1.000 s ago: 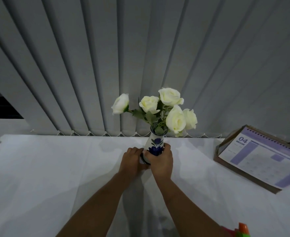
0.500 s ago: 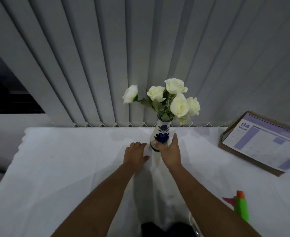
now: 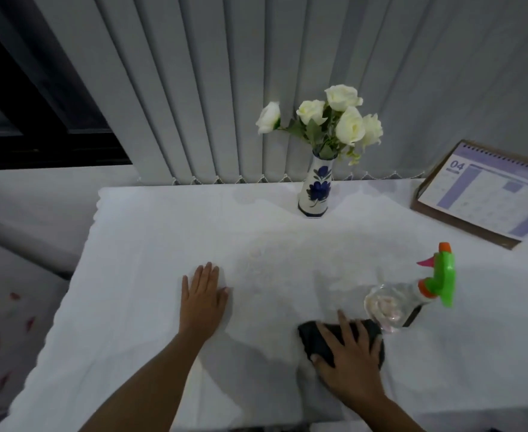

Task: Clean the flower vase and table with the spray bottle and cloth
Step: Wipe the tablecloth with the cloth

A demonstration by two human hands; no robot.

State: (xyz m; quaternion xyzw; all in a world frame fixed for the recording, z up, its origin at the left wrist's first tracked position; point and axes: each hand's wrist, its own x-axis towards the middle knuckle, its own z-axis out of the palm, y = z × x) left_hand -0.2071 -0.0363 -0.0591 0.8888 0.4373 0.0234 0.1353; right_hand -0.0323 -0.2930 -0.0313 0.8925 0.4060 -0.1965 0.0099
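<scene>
One vase [image 3: 315, 194] holds five roses [image 3: 348, 124]; left hand [image 3: 204, 299] lies flat, right hand [image 3: 349, 358] spread on one cloth [image 3: 315, 338].

Ahead of the left hand [image 3: 204, 295] the white desk [image 3: 163, 238] lies open up to the blinds [image 3: 194, 88]. Just beyond the right hand [image 3: 348, 353] the spray bottle [image 3: 412, 294] lies across the way; past it stands the calendar [image 3: 487, 194]. The vase [image 3: 316, 191] stands upright far ahead between both hands.

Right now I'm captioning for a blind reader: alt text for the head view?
A person's right hand presses a dark cloth on a white-covered table; the left hand rests flat. A clear green-triggered spray bottle lies beside the cloth, behind it a blue-flowered white vase.
</scene>
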